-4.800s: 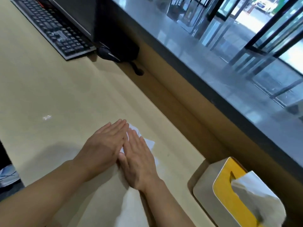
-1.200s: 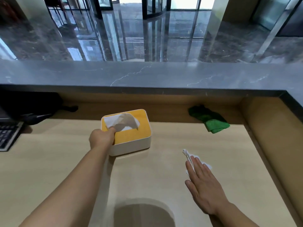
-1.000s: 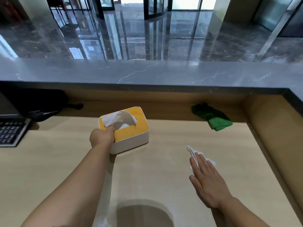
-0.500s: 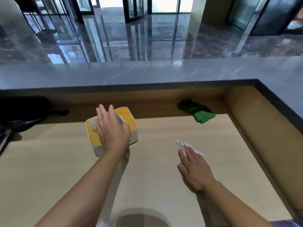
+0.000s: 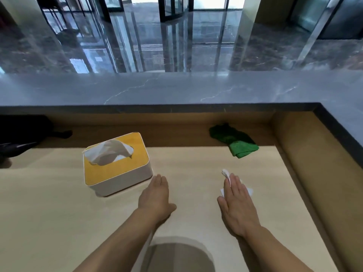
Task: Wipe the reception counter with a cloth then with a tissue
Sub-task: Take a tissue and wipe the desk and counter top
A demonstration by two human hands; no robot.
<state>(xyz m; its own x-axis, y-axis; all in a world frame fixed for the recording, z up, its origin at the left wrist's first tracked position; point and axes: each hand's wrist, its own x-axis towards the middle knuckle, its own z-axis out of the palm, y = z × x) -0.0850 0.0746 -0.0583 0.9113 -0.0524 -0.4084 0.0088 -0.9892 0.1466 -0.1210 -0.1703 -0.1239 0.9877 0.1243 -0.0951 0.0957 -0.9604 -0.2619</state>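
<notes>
My right hand [image 5: 236, 203] lies flat with straight fingers on a white tissue [image 5: 225, 173] on the pale wooden counter [image 5: 59, 213]; the tissue's crumpled end pokes out past my fingertips. My left hand [image 5: 156, 196] rests open on the counter, fingers straight, just right of the tissue box and holding nothing. The tissue box [image 5: 117, 163] is white with a yellow lid, and a tissue stands out of its slot. A crumpled green cloth [image 5: 235, 142] lies at the back right of the counter against the wooden wall.
A raised grey marble ledge [image 5: 176, 89] runs along the back and down the right side. A wooden side wall [image 5: 314, 173] closes the counter on the right. Dark equipment [image 5: 21, 134] sits at the far left under the ledge.
My left hand has come off the top of the tissue box and now lies flat on the counter beside it. My right hand stays pressed on the tissue.
</notes>
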